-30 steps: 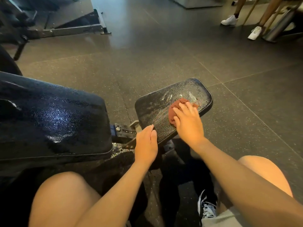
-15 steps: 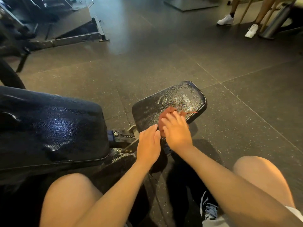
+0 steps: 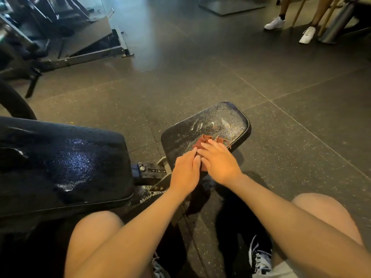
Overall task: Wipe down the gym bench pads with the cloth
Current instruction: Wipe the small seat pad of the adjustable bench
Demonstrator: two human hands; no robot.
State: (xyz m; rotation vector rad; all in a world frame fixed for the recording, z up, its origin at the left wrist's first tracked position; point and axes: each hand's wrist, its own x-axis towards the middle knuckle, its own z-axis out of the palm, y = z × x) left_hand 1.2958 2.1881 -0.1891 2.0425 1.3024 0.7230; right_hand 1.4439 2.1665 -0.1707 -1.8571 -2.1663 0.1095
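Here the right hand (image 3: 218,163) presses the red cloth (image 3: 202,141), fingers straight, on the near edge of the small wet pad (image 3: 220,121). The left hand (image 3: 185,173) rests beside it, fingers loose, holding nothing.

dark speckled floor (image 3: 200,77); a machine frame (image 3: 96,55) at far left; white shoes (image 3: 274,23) beside a metal cylinder (image 3: 337,23) top right.

Both forearms reach forward and converge. The left hand (image 3: 185,173) lies palm down, fingers straight, just beside the right hand (image 3: 218,161) (also palm down) with its fingers loosely spread.
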